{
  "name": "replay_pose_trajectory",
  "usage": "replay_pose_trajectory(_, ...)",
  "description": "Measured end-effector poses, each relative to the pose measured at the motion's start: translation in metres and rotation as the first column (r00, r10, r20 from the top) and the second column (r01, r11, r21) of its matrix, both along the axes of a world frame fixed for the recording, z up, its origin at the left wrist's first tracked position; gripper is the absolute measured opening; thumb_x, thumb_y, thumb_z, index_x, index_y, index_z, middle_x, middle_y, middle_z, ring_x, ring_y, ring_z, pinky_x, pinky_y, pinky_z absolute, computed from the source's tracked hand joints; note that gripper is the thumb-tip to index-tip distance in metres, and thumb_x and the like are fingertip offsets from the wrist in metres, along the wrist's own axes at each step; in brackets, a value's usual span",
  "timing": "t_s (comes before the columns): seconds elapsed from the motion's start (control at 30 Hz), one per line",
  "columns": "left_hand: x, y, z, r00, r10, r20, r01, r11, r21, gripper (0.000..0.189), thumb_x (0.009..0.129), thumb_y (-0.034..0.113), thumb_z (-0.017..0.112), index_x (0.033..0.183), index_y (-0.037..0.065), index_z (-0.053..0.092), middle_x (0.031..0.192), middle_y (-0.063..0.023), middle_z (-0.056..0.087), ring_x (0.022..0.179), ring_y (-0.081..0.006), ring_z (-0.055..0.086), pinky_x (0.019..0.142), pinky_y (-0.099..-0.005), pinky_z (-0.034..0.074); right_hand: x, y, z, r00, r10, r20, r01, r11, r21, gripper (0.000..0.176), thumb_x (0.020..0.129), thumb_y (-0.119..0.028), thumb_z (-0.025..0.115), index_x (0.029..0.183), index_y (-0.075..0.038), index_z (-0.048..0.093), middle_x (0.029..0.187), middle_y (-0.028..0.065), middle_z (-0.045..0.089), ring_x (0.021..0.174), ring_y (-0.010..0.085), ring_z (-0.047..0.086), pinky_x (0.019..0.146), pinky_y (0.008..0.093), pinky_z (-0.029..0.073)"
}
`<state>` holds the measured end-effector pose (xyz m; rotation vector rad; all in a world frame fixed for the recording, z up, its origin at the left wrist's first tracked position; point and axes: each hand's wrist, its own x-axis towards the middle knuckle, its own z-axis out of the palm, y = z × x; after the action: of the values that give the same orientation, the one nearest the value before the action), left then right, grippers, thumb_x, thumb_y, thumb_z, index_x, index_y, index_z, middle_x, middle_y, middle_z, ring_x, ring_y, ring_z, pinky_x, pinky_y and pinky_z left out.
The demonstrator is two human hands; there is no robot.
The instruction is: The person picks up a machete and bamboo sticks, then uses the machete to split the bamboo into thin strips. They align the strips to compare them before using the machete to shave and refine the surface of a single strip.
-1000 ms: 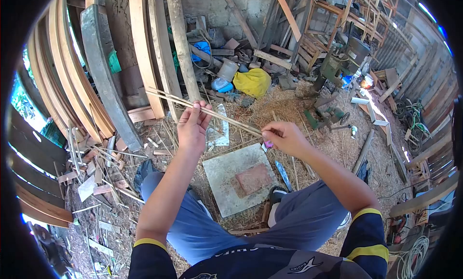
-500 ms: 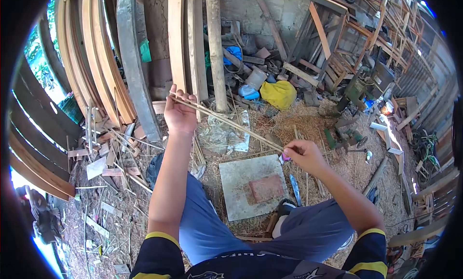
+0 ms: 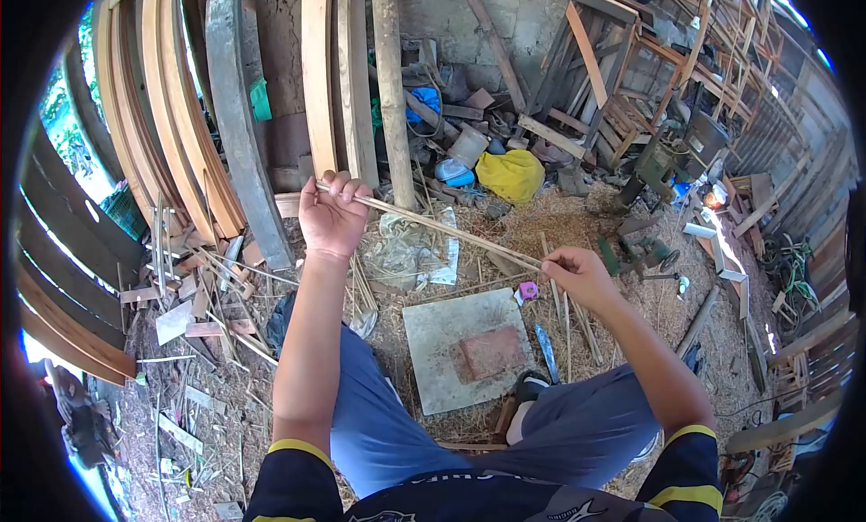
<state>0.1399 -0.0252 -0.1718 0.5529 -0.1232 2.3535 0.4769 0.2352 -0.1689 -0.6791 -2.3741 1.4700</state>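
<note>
A thin bamboo-like stick (image 3: 433, 222) slants across in front of me, higher at its left end. My left hand (image 3: 332, 217) has its fingers curled round the upper left end, palm facing me. My right hand (image 3: 579, 275) pinches the lower right end between thumb and fingers. Below the stick a grey square board (image 3: 431, 369) lies on the ground between my legs, with a reddish-brown block (image 3: 492, 352) on it. To the board's right lies a long blue object (image 3: 546, 352). A small pink packet (image 3: 526, 292) sits near its upper right corner.
Curved wooden planks (image 3: 171, 116) and a round post (image 3: 392, 98) stand at the upper left. A yellow cloth-like bundle (image 3: 511, 176) and scrap lie by the wall. Wood offcuts (image 3: 180, 321) litter the left ground. A greenish machine (image 3: 654, 175) stands at the right.
The stick's right end and my right hand have shifted slightly right, and the pink packet now shows fully. The left hand still grips the other end; the whole view has shifted a little.
</note>
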Motion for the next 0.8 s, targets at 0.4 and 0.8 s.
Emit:
replay_pose_trajectory(0.4, 0.008, 0.003, 0.005, 1.0, -0.004, 0.02, 0.004, 0.999, 0.041, 0.018, 0.098, 0.022, 0.047, 0.086, 0.009, 0.049, 0.075, -0.002, 0.037, 0.069, -0.018, 0.032, 0.073, -0.0348, 0.033, 0.005, 0.003, 0.016, 1.0, -0.011, -0.013, 0.013, 0.988, 0.153, 0.022, 0.097, -0.02, 0.073, 0.103, 0.001, 0.078, 0.08, -0.0005, 0.071, 0.067, 0.0047, 0.056, 0.061, 0.025, 0.045)
replay_pose_trajectory(0.8, -0.008, -0.001, -0.004, 0.998, 0.051, 0.036, -0.053, 0.996, 0.072, 0.018, 0.096, 0.014, 0.043, 0.078, 0.011, 0.041, 0.07, -0.0007, 0.029, 0.066, -0.0171, 0.028, 0.068, -0.0344, 0.029, 0.016, 0.011, 0.045, 0.99, 0.005, -0.141, -0.029, 0.985, -0.172, 0.025, 0.106, -0.014, 0.051, 0.117, 0.001, 0.068, 0.101, 0.0101, 0.075, 0.071, 0.0137, 0.07, 0.06, 0.0284, 0.053)
